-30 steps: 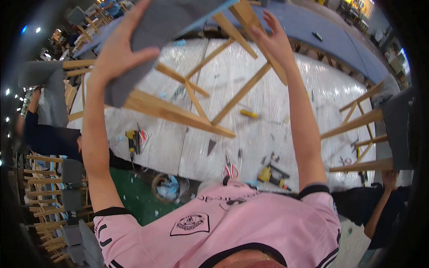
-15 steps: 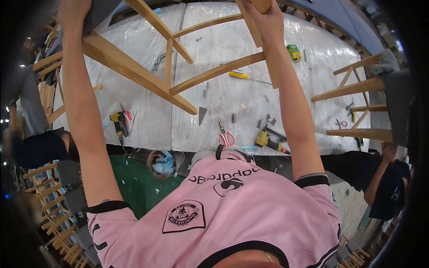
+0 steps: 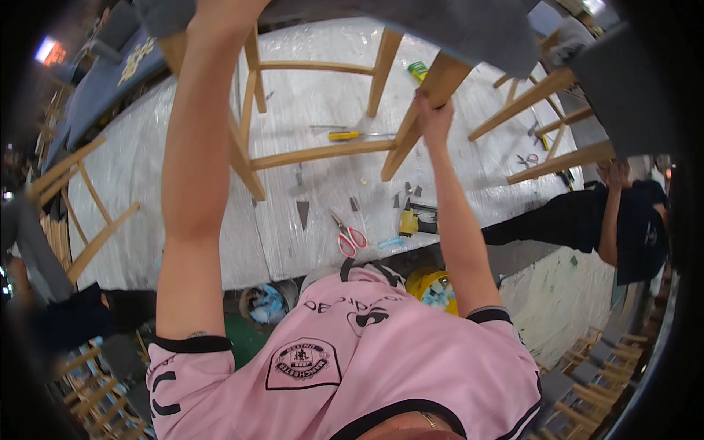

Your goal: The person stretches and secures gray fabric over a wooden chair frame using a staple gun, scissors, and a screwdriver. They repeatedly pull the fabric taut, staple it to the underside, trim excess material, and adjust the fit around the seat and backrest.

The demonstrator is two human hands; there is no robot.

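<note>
Above table, right hand [image 3: 434,117]: fingers wrapping around pale wooden chair leg [image 3: 419,121], arm stretching up.
Left hand: reaching up out of view, grip indeterminable.

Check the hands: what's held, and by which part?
Both hold one wooden chair with a grey seat. The right hand grips a leg near the seat; the left hand is up at the seat edge, its grip cut off by the frame.
</note>
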